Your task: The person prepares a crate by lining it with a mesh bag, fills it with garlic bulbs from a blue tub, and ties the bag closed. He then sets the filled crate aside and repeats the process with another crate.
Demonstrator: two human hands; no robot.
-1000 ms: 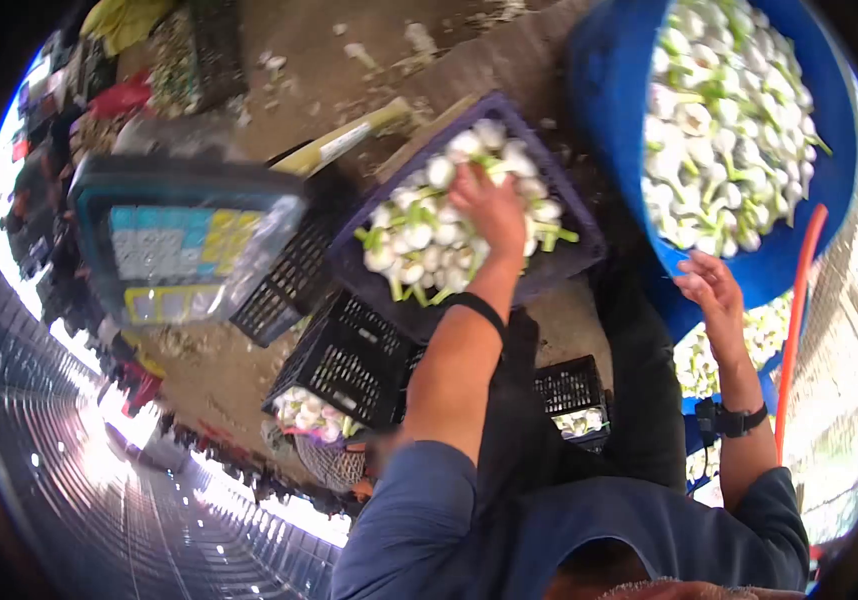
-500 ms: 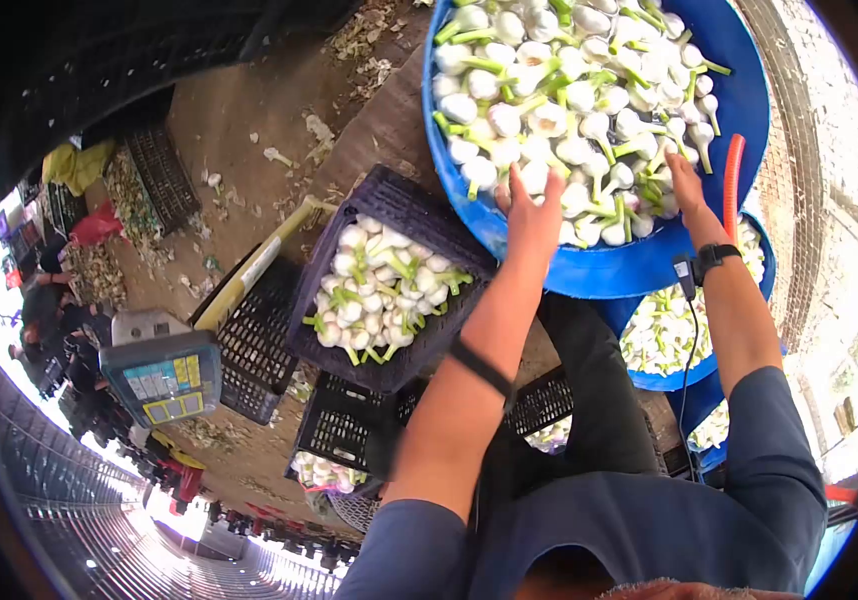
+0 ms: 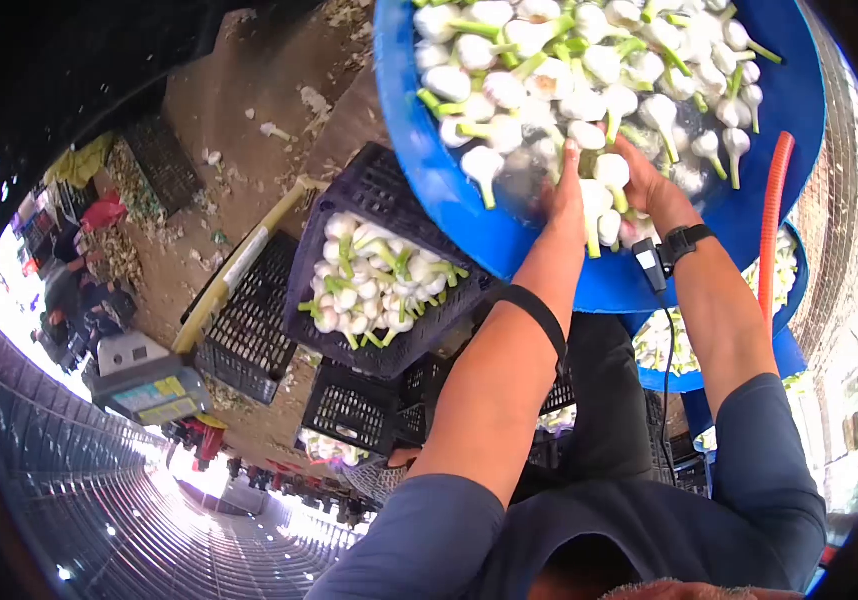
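Garlic bulbs (image 3: 582, 104) — white, rounded — with short green stems (image 3: 593, 240)

Bright side glare, fisheye curve, black corners

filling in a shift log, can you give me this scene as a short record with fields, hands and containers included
left hand: inside the tub at its near side, beside garlic bulbs
right hand: facing the left, bulbs between the two
unclear: whether either hand has closed on a bulb
blue tub: many white bulbs with green stems, in what looks like water
purple crate: more bulbs piled inside, left of the tub in view
red hose: by the tub's right rim in view
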